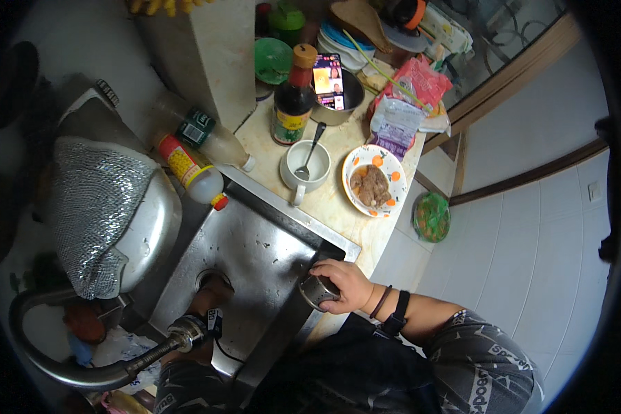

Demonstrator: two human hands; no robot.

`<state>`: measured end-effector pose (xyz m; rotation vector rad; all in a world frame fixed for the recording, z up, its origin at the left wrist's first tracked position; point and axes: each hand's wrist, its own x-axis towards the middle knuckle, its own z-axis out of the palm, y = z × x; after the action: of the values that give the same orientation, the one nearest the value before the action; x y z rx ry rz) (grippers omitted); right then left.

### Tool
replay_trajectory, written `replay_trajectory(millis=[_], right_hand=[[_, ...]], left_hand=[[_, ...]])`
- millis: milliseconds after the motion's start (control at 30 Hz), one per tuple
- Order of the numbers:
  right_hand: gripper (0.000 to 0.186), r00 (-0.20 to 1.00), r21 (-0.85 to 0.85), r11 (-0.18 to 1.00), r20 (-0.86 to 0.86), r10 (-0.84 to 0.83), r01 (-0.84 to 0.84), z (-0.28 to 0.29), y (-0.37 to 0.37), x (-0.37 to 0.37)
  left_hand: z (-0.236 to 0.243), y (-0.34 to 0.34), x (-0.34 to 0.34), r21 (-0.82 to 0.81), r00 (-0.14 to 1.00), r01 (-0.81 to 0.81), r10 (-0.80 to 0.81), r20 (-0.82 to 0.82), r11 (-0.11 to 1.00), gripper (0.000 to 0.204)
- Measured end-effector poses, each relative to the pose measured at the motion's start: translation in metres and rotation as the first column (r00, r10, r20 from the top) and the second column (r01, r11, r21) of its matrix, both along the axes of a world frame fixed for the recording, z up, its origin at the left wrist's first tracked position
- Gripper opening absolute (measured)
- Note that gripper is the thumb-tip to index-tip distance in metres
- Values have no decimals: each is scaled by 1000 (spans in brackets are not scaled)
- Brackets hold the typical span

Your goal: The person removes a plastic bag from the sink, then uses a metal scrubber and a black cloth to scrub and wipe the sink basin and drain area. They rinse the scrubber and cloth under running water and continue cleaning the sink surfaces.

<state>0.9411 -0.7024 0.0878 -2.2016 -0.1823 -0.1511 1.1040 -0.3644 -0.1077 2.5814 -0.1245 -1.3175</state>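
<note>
My right hand [348,283] is closed around a small metal sink strainer basket [317,292], tilted over the sink's right edge. My left hand [212,293] reaches down to the drain opening [215,279] in the steel sink [255,241]. Its fingers are in shadow at the drain, so I cannot make out what they touch. The faucet [186,334] crosses in front of my left forearm.
On the counter stand a white mug [298,185] with a spoon [310,155], a patterned bowl [352,200] of meat and a dark sauce bottle [291,110]. A phone [328,79] leans in a pot. Bottles [190,169] and a metal basin [155,234] lie left of the sink.
</note>
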Motion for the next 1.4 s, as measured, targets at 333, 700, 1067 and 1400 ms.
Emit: replay_trajectory(millis=[333,700,1067,1400], right_hand=[[62,1000,0,1000,4,-2,2,1,0,0],[63,999,20,1000,-39,4,-3,3,-2,-2],[61,998,47,999,-53,14,-12,4,-5,-2],[60,999,150,989,-46,28,-21,2,-7,-3]], left_hand=[[5,1,6,-7,998,-61,61,-11,998,52],[9,3,12,-15,990,-143,143,7,990,52],[11,-11,12,-19,986,-164,164,9,986,52],[5,-27,22,3,990,-140,140,8,990,53]])
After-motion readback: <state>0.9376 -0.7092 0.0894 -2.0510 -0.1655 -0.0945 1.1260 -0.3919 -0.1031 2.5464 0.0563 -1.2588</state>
